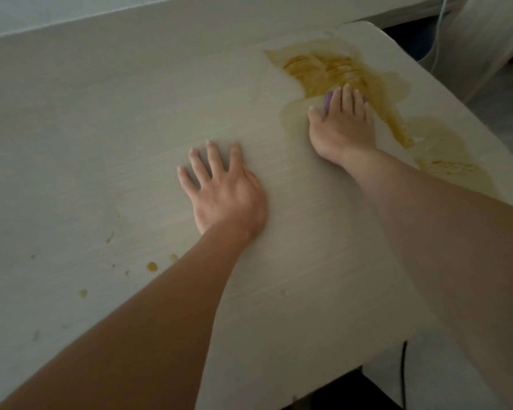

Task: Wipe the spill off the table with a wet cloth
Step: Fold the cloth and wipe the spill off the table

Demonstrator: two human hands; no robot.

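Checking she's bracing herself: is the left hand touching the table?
Touching. The head view shows the left hand lying flat on the table, fingers spread, no gap beneath the palm.

A wide yellow-brown smeared spill (335, 71) spreads across the far right part of the pale wood-grain table (101, 137), trailing toward its right edge. A small purple cloth (328, 99), mostly hidden, lies flat at the smear's near edge.
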